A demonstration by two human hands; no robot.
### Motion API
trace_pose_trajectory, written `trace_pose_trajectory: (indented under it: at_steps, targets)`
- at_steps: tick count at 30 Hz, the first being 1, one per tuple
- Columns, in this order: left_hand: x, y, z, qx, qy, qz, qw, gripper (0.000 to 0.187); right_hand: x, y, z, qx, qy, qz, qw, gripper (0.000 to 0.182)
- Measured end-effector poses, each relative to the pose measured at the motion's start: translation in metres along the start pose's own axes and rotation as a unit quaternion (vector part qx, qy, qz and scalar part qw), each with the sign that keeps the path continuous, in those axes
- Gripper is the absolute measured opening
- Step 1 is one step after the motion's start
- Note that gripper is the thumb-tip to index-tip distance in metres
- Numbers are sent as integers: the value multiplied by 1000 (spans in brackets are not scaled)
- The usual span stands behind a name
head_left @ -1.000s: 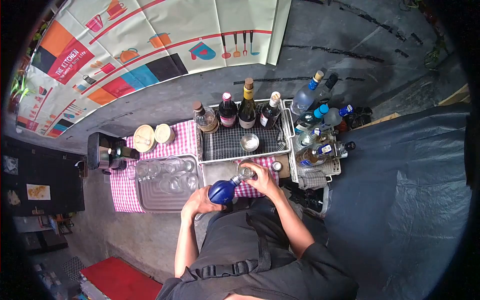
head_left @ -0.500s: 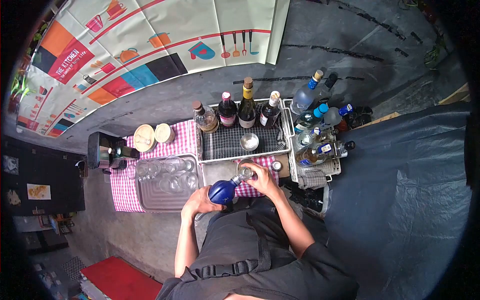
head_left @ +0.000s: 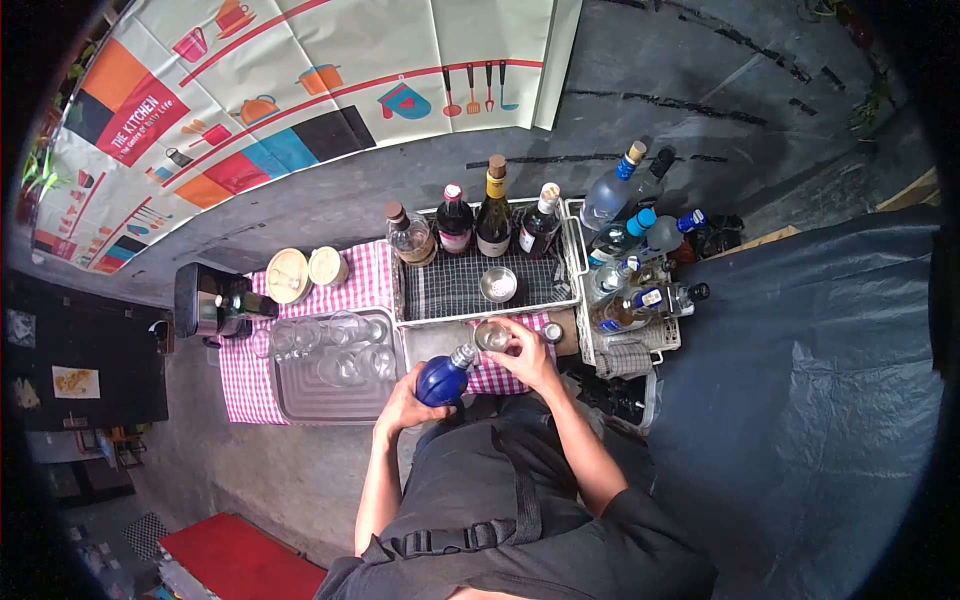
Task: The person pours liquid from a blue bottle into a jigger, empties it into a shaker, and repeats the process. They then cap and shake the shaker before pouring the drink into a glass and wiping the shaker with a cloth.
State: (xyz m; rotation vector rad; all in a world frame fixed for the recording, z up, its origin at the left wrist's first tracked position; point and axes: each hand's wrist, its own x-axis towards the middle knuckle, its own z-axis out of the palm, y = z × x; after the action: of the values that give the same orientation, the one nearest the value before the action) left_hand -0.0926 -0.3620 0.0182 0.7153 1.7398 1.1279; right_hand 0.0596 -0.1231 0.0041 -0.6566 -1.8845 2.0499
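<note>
A round blue bottle [head_left: 442,382] with a clear neck is in my left hand [head_left: 405,402], its mouth tilted up toward the right. My right hand [head_left: 525,355] has its fingers around a small clear glass [head_left: 492,336] over the pink checked cloth [head_left: 490,378]. The bottle's mouth is just below and left of the glass, apart from it. Beyond the glass, a small metal bowl [head_left: 498,285] rests in the wire-rimmed tray [head_left: 405,321]. A small jar [head_left: 552,332] stands right of my right hand.
Several glasses lie on a grey tray [head_left: 290,405] at left. Two lidded jars [head_left: 289,277] and a black appliance [head_left: 197,300] are behind it. Tall bottles [head_left: 494,215] line the back. More bottles crowd a white rack [head_left: 665,338] at right.
The blue bottle has come away from the glass, its neck now more upright. My right hand and the glass have shifted slightly, and the glass shows more clearly.
</note>
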Motion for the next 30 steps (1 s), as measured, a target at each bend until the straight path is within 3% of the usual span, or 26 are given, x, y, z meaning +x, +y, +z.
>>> trace_pose_trajectory:
  at_steps: [2, 12, 22, 27, 30]
  targets:
    - [-1, -4, 2, -49, 6, 10, 999, 87, 3, -2, -4, -206, 36, -79, 975, 61]
    - [-10, -16, -2, -41, 30, 14, 999, 86, 10, -3, 2, -476, -5, -44, 879, 67]
    - [-11, -13, 0, -21, 33, -7, 999, 86, 11, -15, 1, -464, -13, -32, 885, 70]
    - [-7, -4, -3, 45, 26, -33, 998, 87, 7, -8, -2, -257, -17, -71, 964, 63]
    - [-5, 8, -6, 117, 15, -54, 992, 87, 3, -6, -1, -221, -23, -59, 973, 60]
